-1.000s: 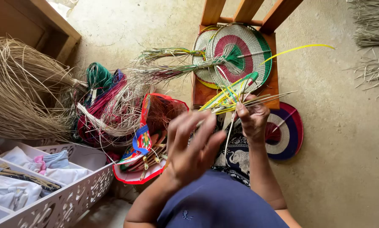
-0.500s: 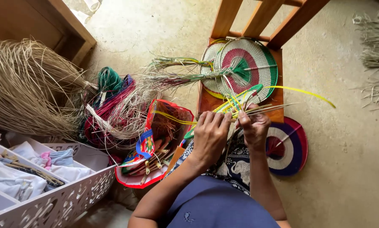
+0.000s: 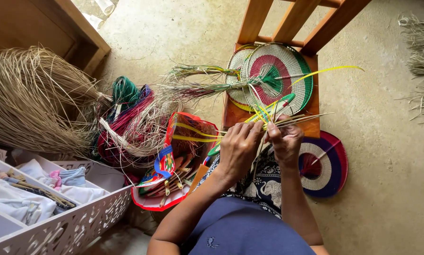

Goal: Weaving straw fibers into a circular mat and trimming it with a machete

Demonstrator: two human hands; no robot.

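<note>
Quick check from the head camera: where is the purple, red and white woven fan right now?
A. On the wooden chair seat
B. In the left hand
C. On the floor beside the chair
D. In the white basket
C: the purple, red and white woven fan lies flat on the concrete floor, just below the wooden chair.

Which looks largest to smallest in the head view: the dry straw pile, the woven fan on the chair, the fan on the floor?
1. dry straw pile
2. woven fan on the chair
3. fan on the floor, partly hidden by the right hand, so unsure.
</note>
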